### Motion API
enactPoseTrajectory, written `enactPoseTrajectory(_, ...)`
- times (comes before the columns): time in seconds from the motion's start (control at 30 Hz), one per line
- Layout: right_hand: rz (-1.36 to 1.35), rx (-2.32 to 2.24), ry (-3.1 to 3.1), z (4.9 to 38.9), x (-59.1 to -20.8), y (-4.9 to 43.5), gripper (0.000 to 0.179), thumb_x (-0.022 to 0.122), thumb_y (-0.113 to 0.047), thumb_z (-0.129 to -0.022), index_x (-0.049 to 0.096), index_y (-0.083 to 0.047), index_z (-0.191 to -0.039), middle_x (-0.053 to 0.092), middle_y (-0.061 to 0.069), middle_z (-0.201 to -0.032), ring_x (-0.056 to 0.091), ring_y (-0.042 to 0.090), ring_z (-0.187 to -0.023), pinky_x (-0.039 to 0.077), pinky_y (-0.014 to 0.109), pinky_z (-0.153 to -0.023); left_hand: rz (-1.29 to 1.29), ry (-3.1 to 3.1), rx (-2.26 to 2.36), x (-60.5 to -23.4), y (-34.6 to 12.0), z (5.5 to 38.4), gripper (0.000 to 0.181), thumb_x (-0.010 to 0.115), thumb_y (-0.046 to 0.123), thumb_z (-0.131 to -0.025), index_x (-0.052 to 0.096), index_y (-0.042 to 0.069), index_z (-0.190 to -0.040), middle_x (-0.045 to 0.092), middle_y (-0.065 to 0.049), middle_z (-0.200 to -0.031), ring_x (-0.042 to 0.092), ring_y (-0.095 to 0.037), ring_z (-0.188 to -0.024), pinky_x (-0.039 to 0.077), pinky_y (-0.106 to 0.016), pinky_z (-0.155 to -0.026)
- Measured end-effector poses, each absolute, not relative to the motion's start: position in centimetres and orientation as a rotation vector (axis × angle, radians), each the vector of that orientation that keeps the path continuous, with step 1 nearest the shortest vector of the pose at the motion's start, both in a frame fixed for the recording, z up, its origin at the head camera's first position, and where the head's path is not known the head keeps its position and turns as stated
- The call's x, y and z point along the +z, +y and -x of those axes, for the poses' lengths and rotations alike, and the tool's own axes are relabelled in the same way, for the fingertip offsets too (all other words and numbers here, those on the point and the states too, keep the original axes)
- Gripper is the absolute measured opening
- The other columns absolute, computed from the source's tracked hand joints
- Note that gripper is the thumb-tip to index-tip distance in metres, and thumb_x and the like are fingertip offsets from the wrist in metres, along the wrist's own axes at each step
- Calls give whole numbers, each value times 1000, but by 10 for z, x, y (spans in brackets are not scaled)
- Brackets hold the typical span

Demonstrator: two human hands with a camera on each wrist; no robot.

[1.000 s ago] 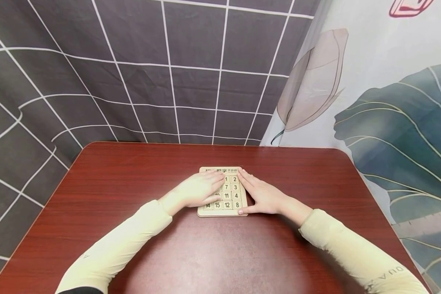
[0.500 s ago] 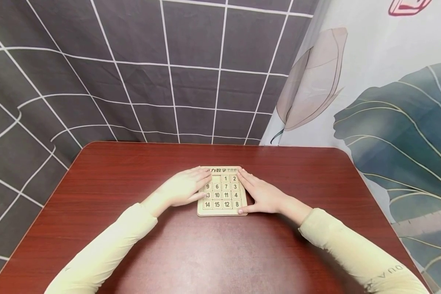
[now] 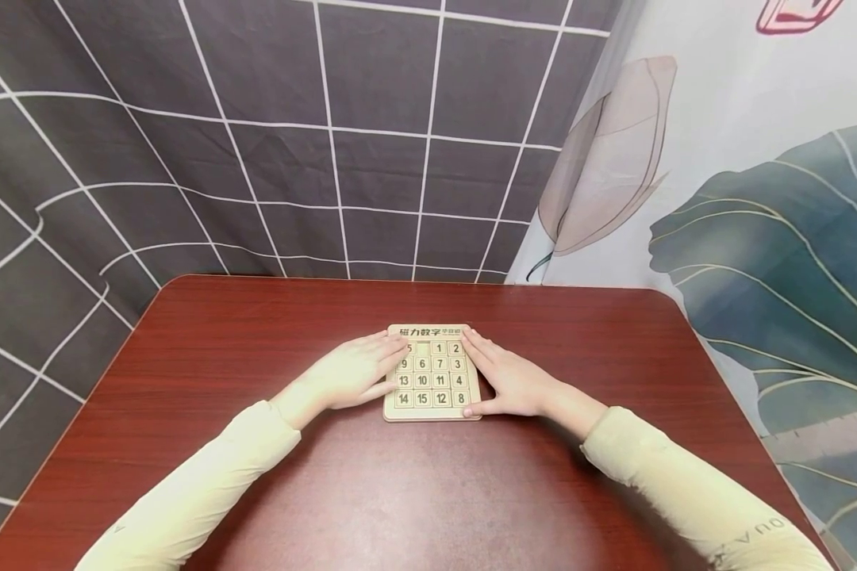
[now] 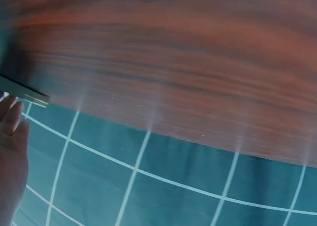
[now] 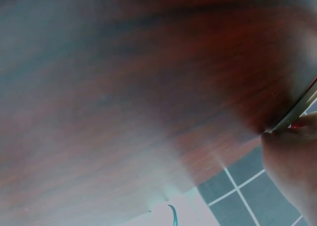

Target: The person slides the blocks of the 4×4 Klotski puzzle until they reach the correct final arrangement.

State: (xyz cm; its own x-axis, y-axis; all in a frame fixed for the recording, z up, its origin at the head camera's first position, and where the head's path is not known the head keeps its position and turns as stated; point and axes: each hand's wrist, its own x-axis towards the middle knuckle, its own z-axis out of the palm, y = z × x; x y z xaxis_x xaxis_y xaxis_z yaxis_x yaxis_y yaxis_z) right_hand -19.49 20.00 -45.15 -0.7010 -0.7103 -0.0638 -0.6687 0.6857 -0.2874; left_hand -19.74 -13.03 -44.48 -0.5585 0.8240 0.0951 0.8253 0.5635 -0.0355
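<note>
A pale wooden sliding number puzzle [image 3: 428, 413] lies flat on the table in the head view, with dark lettering along its top. The gap [image 3: 423, 349] is in its top row, second from the left. Beside it, tile 5 [image 3: 410, 348] is partly covered by my left hand [image 3: 350, 371], whose straight fingertips rest at the board's upper left. My right hand [image 3: 517, 385] steadies the right side, fingers extended to the upper corner and thumb spread to the lower one. Only the puzzle's edge [image 4: 29, 94] and part of the left hand show in the left wrist view.
The reddish-brown wooden table [image 3: 257, 325] has rounded far corners. Behind it hangs a dark curtain [image 3: 378, 166] with white grid lines. To the right is a pale curtain [image 3: 721, 87] printed with large leaves.
My left hand has drawn back leftward from the middle of the puzzle, uncovering the gap and the left-hand tiles. My right hand has stayed at the right side.
</note>
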Motion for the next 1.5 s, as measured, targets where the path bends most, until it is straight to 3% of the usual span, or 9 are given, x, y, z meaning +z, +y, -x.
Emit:
enactPoseTrajectory(0.57, 1097, -352, 2710, 194, -449, 199, 118, 75, -63, -90, 18, 6, -167, 8, 20, -179, 18, 35, -166, 27, 51, -134, 1467, -2676, 39, -447, -114, 202, 65, 53, 47, -109, 52, 1, -155, 52, -15, -162, 49, -29, -153, 36, -44, -131)
enactPoseTrajectory(1.1, 1092, -353, 2707, 194, -451, 200, 119, 75, -64, -89, 16, 4, -168, 5, 18, -179, 17, 35, -166, 26, 51, -135, 1447, -2621, 28, -444, -143, 172, 61, 63, 41, -104, 59, -2, -147, 61, -16, -153, 57, -31, -146, 41, -43, -128)
enactPoseTrajectory(1.5, 1087, -364, 2702, 195, -450, 199, 119, 74, -63, -90, 15, 4, -168, 5, 18, -179, 16, 34, -166, 25, 51, -135, 1390, -2589, 113, -448, -138, 188, 62, 64, 43, -102, 62, -3, -144, 63, -18, -151, 59, -30, -143, 43, -44, -127)
